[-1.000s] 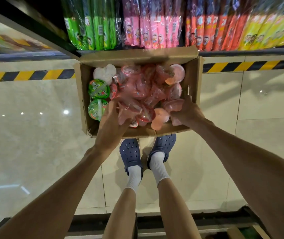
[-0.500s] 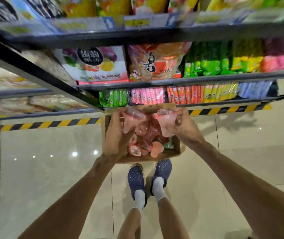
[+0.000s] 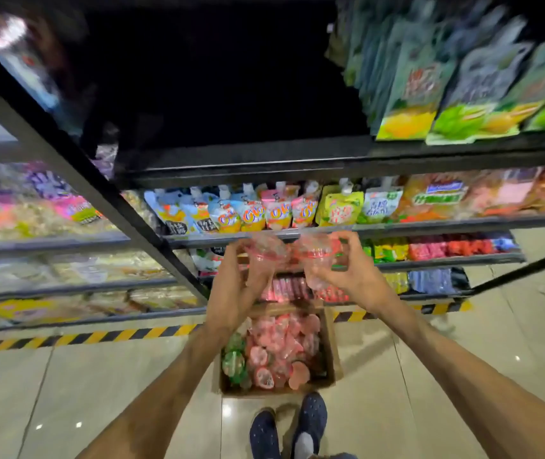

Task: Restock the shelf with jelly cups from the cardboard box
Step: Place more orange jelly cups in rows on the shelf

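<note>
In the middle of the frame the person's left hand point(image 3: 234, 286) had its grip clamped on a clear plastic jelly cup with pink contents point(image 3: 266, 256), fingers curled round its side. Just to the right, the right hand point(image 3: 347, 273) was likewise clamped on a second clear pink jelly cup point(image 3: 314, 260), thumb and fingers wrapped about it. The two cups were held close together, nearly touching, raised in front of the black metal shelf unit point(image 3: 264, 167); motion blur hid whether they actually met.

Below the hands, lower centre of the frame, the open brown cardboard box point(image 3: 332, 342) sat on the pale glossy tiled floor point(image 3: 66, 392), against a yellow-and-black striped strip at the shelf's base. It was filled mostly with pink jelly cups point(image 3: 277, 346), with a few green-lidded cups point(image 3: 233, 359) along its left side.

On the shelf level just above the hands stood a row of colourful spouted drink pouches point(image 3: 264, 210). In the upper right hung green-and-yellow snack packets point(image 3: 446, 94), blurred. At the bottom edge were the person's dark blue perforated clogs point(image 3: 312, 415).
</note>
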Available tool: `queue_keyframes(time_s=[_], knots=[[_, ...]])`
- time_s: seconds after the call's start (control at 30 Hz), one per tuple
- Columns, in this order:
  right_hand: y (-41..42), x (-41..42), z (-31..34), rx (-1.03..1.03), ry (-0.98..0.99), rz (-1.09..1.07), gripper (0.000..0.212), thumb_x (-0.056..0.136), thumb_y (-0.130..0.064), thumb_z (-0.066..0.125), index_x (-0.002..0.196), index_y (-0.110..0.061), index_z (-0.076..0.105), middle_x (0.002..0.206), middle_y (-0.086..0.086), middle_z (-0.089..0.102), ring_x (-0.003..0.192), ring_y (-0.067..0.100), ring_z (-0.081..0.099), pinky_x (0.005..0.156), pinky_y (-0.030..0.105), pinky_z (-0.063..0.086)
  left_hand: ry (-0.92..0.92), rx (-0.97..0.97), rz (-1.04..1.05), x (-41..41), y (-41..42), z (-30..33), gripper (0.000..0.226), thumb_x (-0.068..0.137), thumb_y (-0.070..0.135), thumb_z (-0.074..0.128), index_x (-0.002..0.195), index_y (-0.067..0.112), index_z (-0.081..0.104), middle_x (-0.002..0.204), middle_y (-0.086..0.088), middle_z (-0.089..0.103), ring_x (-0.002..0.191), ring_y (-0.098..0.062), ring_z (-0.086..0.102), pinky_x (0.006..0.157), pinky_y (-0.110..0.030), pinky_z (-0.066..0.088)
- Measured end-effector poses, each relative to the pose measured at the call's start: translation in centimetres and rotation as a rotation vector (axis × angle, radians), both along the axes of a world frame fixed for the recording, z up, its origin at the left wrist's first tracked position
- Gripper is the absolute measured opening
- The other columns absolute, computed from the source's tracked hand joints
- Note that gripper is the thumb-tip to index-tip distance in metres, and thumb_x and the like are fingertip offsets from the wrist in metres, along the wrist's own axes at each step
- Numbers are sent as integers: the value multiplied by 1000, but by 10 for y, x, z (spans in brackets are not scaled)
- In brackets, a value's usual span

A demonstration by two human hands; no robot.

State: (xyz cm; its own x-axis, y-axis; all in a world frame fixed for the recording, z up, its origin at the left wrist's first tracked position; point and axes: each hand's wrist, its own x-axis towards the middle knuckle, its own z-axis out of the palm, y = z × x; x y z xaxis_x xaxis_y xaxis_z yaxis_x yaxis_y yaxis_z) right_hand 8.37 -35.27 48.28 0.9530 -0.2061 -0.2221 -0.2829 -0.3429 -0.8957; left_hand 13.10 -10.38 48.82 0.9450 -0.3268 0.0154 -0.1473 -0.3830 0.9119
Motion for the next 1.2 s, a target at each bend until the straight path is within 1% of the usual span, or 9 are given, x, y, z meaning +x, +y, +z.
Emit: queue_keyframes(time_s=[0.13,0.23,0.37,0.5,0.57,0.67,0.87,0.97,1.2], knots=[[-9,-8,73,-5,-67,3,58,87,-13,83,122,-32,41,110,-11,59,87,-2,63,73,18,54,-51,-73,-44,6,-3,69,50,96,28,74,136,36,46,124,15,63,111,-6,65,85,-33,60],[-15,-10,124,-28,-115,9,58,88,-17,83,128,-27,43,105,-15,62,90,-2,65,71,18,51,-105,-42,-34,9,-1,122,62,94,31,75,144,35,39,134,18,51,112,16,55,86,-21,58],[-21,-4,188,-68,-218,11,58,86,-28,85,124,-38,42,112,-14,67,100,15,67,84,37,57,-276,-75,-72,17,3,186,61,93,32,76,142,38,40,135,25,51,124,-1,54,94,-23,54],[-19,2,247,-42,-319,-10,59,86,-23,85,125,-38,44,110,-19,70,95,7,69,79,28,57,-395,-130,-71,28,2,239,61,90,25,79,140,30,44,136,21,52,121,-5,57,91,-36,58],[-19,4,274,-55,-361,-18,63,85,-28,85,131,-36,44,121,-16,68,101,5,68,83,28,57,-453,-144,-78,32,0,266,63,89,24,80,140,30,44,136,22,51,122,-4,56,92,-36,58],[-20,4,308,-70,-417,-14,65,86,-29,84,137,-33,43,115,-22,69,99,-1,66,84,25,53,-506,-201,-98,33,-4,303,63,88,19,81,139,29,46,134,25,54,121,-6,58,92,-33,58],[-31,11,361,-92,-549,-18,59,87,-20,84,132,-29,48,114,-16,71,96,3,68,87,25,53,-577,-246,-120,36,-19,354,62,89,21,80,139,30,46,134,20,57,123,-8,58,95,-37,57],[-45,21,381,-106,-585,0,58,87,-18,84,131,-29,48,118,-12,72,102,8,70,87,32,55,-608,-276,-106,44,-34,371,61,89,20,80,139,29,46,136,16,57,124,-11,59,96,-40,58],[-81,64,405,-128,-637,10,61,88,-17,82,133,-31,44,129,-6,67,110,10,70,89,31,55,-634,-327,16,70,-84,395,58,89,20,79,136,28,46,131,21,57,120,-2,59,94,-28,57]])
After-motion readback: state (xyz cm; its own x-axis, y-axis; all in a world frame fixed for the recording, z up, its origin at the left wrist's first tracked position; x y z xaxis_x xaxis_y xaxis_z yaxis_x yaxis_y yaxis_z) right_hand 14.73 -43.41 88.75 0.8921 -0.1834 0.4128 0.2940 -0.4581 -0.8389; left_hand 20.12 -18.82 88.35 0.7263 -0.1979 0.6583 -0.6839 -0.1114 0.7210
